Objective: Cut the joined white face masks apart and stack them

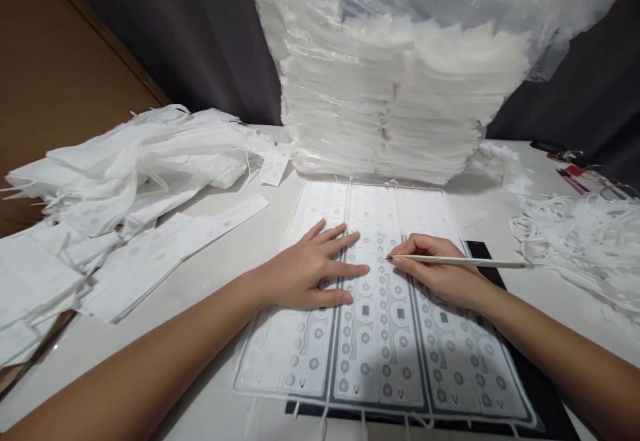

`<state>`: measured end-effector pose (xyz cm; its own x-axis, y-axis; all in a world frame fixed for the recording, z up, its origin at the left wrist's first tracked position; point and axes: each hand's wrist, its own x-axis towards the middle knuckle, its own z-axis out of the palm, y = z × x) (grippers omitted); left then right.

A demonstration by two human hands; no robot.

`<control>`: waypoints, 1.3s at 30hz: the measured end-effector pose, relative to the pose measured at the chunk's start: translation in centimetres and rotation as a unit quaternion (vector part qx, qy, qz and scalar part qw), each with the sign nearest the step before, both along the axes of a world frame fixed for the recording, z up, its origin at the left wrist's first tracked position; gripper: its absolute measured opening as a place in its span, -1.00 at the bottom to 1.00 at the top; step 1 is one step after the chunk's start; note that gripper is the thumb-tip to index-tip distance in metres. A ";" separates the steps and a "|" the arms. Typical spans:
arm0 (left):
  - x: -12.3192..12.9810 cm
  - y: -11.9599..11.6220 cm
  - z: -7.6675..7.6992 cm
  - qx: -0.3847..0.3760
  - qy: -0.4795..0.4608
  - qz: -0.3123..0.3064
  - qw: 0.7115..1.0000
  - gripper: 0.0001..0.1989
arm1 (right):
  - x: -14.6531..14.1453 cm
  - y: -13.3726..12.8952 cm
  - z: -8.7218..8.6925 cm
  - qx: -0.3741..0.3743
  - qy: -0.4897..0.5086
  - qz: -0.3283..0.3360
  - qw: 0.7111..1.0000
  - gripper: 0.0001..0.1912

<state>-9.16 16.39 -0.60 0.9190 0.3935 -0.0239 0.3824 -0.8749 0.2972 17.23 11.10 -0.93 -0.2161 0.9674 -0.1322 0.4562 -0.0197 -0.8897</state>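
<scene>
A translucent white sheet (365, 338) printed with grey dots, small dark squares and vertical dividing lines lies flat in front of me. My left hand (315, 264) rests on its left middle part, fingers spread, palm down. Between the thumb and fingers of my right hand (430, 264) is a slender, pale pen-like tool (475, 263) with a thin dark tip. The tip meets or hovers just over the sheet near its centre; I cannot tell which. A black mat or board (543, 394) shows from beneath the sheet at the right and along the bottom.
A tall stack of white sheets (400, 101) in clear plastic stands behind the printed sheet. Loose white sheets and strips (135, 161) are heaped at left. A tangle of thin white strips (580, 241) lies at right, with small items, one red (575, 170), behind it.
</scene>
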 end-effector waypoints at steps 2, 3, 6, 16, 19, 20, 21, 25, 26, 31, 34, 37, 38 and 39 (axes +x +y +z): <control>0.1 0.0 -0.1 0.001 -0.003 -0.002 1.000 -0.50 | -0.7 0.4 0.4 -0.007 -0.019 0.017 1.000 -0.86; 0.1 0.0 -0.2 0.002 -0.002 -0.003 1.000 -0.50 | -1.1 0.7 0.6 -0.004 -0.024 0.024 0.999 -0.86; 0.0 0.1 -0.4 0.003 0.001 -0.004 1.000 -0.50 | -2.3 1.8 0.5 0.021 -0.012 0.041 0.999 -0.87; -0.2 0.0 -0.6 0.001 -0.020 -0.004 1.000 -0.50 | -2.7 2.0 -0.8 0.031 -0.020 0.067 0.997 -0.85; -0.2 0.0 -0.7 0.000 -0.024 -0.003 1.000 -0.50 | -2.8 2.0 -0.8 0.037 -0.025 0.067 0.997 -0.86; -0.2 0.0 -0.8 -0.001 -0.026 -0.003 1.000 -0.50 | -2.8 1.9 -0.7 0.040 -0.025 0.070 0.996 -0.86; -0.2 0.1 -0.8 -0.003 -0.030 -0.003 1.000 -0.50 | -2.8 1.9 -0.7 0.041 -0.026 0.073 0.996 -0.85; -0.2 0.1 -0.8 -0.015 -0.052 -0.004 0.999 -0.51 | -2.9 1.8 -0.5 0.040 -0.035 0.091 0.994 -0.85; -0.2 0.1 -0.8 -0.016 -0.054 -0.004 0.998 -0.51 | -2.9 1.8 -0.4 0.041 -0.038 0.097 0.994 -0.85; -0.2 0.1 -0.7 -0.018 -0.051 -0.007 0.999 -0.51 | -2.4 2.0 -0.4 0.079 -0.034 0.153 0.984 -0.84; -0.2 0.0 -0.6 -0.016 -0.045 -0.009 0.999 -0.50 | -2.2 1.9 -0.9 0.187 -0.076 0.207 0.957 -0.82; -0.2 0.0 -0.7 -0.005 -0.036 -0.009 0.999 -0.52 | -2.2 1.5 -1.5 0.308 -0.166 0.254 0.902 -0.77; -0.2 0.0 -0.7 -0.002 -0.034 -0.008 0.999 -0.53 | -2.3 1.3 -1.6 0.333 -0.197 0.259 0.885 -0.75; -0.2 0.0 -0.7 -0.001 -0.033 -0.007 0.999 -0.53 | -2.3 1.1 -1.7 0.354 -0.223 0.261 0.870 -0.73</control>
